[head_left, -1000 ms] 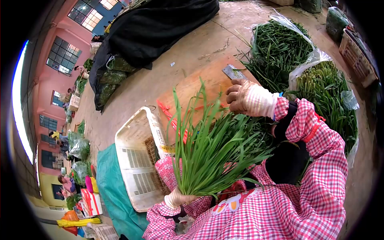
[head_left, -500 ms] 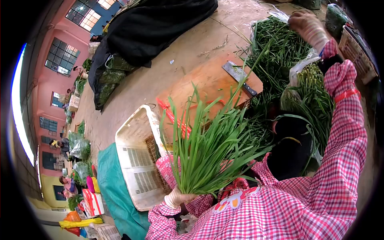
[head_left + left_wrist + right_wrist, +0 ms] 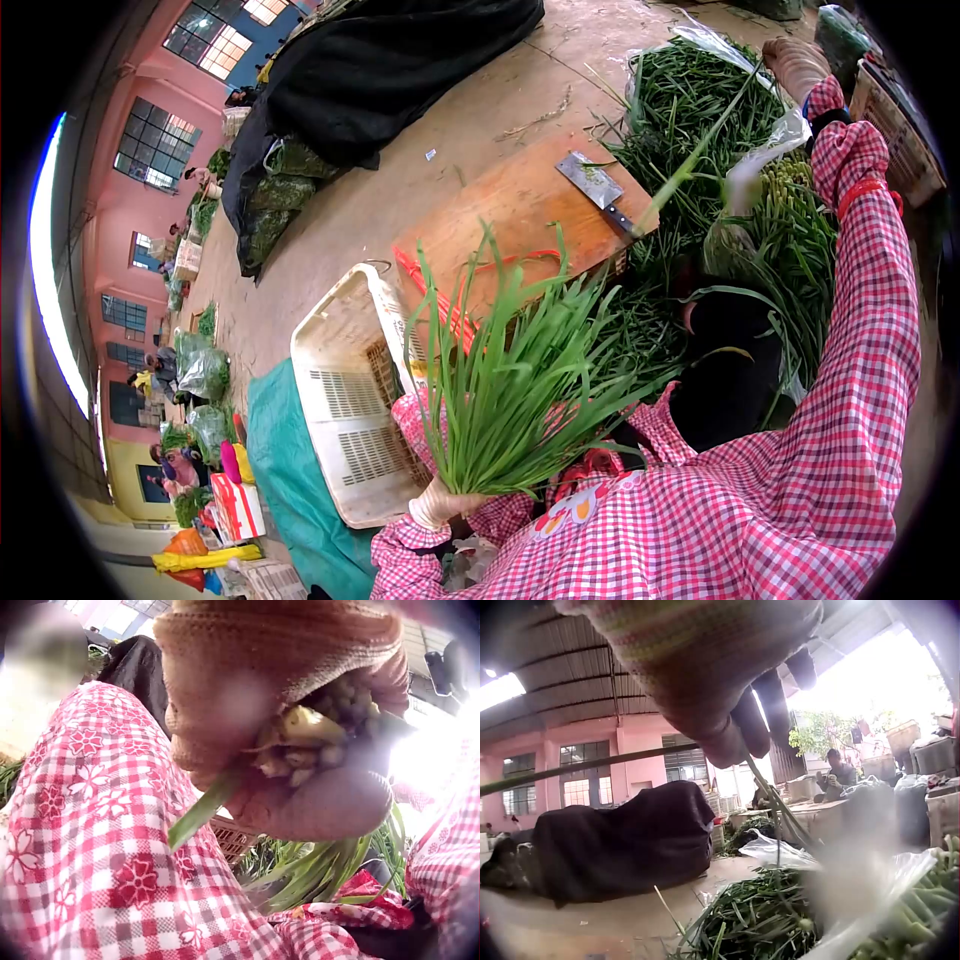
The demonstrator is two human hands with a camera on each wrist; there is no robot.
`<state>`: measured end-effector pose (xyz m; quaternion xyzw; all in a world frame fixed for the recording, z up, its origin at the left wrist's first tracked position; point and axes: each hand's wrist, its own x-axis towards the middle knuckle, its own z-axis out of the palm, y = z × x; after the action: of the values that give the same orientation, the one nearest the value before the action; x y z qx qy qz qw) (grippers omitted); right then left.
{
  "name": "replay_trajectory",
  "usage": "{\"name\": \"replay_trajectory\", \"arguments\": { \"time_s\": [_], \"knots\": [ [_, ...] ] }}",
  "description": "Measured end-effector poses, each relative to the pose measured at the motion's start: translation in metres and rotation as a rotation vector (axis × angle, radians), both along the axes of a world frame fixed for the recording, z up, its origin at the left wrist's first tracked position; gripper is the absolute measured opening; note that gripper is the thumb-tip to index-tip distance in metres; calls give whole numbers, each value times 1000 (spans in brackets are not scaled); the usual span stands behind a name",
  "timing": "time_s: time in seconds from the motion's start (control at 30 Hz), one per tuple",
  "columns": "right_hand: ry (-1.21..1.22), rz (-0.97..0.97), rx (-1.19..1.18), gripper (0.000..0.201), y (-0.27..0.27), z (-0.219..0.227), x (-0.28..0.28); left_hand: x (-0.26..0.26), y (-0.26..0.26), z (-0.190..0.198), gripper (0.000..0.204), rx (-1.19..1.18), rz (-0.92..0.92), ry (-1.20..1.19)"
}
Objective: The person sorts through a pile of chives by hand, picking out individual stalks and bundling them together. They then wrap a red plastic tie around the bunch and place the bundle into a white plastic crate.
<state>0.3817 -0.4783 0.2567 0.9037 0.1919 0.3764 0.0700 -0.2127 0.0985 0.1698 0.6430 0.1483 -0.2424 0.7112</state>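
My gloved left hand (image 3: 448,500) grips a thick bunch of long, flat-leaved greens (image 3: 520,390) low at the stems, leaves fanning upward. In the left wrist view the pale cut stem ends (image 3: 307,739) poke out of the curled glove (image 3: 277,697). Stretched out to the far right, my gloved right hand (image 3: 797,68) is over the bagged greens (image 3: 690,120). Its fingertips (image 3: 727,746) pinch a long green stalk (image 3: 592,769), and thin leaves hang below them. A cleaver (image 3: 592,182) lies on the orange-brown board (image 3: 480,240).
A white plastic crate (image 3: 345,400) stands tilted beside the board, next to a teal sheet (image 3: 280,450). Red strips (image 3: 435,295) lie at the board's near edge. A second bag of greens (image 3: 790,220) is at the right. Black cloth (image 3: 390,80) covers a pile farther off.
My right hand has left the cleaver on the board and reached far right over the bagged greens, where it now has a long stalk. The left hand keeps its bunch in nearly the same place.
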Motion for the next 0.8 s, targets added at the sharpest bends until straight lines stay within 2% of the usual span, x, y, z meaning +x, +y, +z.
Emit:
{"name": "replay_trajectory", "arguments": {
  "time_s": [0.1, 0.2, 0.3, 0.33, 0.43, 0.47, 0.5, 0.57, 0.67, 0.8],
  "knots": [
    [255, -390, -13, 18, 28, 21, -18, 7, -9, 4, 45, 70, -32, -45],
    [125, -92, 37, 22, -56, -22, 53, -3, -2, 2, 47, 87, -3, 30],
    [309, -443, 37, 26, -5, 29, -1, -15, 11, -6, 53, 10, 58, 58],
    [271, -466, 68, 26, 1, 30, -6, -15, 12, -5, 55, 4, 67, 55],
    [426, -326, 78, 33, 26, 34, -27, -17, 17, -5, 58, 25, 59, 65],
    [368, -258, 33, 44, 43, 29, -37, -19, 22, -8, 58, 23, 52, 86],
    [435, -221, -5, 50, 57, 31, -43, -22, 26, -11, 58, 21, 46, 107],
    [302, -61, 23, 50, 84, 13, -50, -19, 22, -11, 58, 13, 52, 83],
    [542, 245, 128, 39, 139, 3, -77, -19, 27, -10, 57, 0, 30, 165],
    [859, 604, 312, 22, 205, -5, -135, -13, 14, -4, 59, -27, 37, 74]
  ]
}}
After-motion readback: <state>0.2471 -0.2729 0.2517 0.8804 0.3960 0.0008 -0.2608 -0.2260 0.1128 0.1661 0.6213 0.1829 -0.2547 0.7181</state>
